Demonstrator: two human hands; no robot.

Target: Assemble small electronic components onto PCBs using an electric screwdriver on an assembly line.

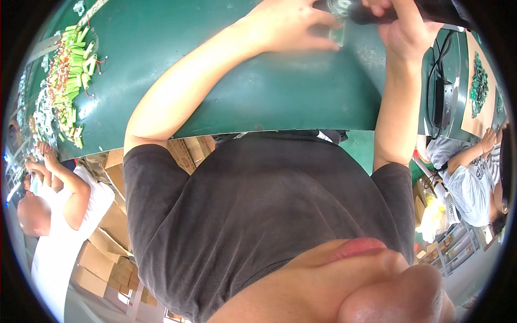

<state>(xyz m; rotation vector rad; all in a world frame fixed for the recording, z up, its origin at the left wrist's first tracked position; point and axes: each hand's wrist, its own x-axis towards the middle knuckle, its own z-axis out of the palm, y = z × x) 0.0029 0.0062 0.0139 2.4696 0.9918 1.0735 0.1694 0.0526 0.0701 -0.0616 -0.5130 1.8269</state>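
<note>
At the top of the head view, my left hand point(288, 24) reaches over the green table, its thumb and fingers bent around a small clear greenish piece point(337, 35). The fingers are partly blurred, but the piece sits between their tips. My right hand point(406, 29) is closed on a dark, glossy object point(358, 12), whose kind I cannot make out. This object runs along the top edge, with a pale round mark at its left end, close above my left fingertips. Part of it is cut off by the picture's edge.
Many green cylindrical cells with wires point(70, 81) lie heaped at the left, beside clear small parts point(43, 110). A black power strip point(444, 102) with cables is at the right; beyond it, small green pieces point(478, 86) lie on cardboard. People point(81, 199) sit at both sides.
</note>
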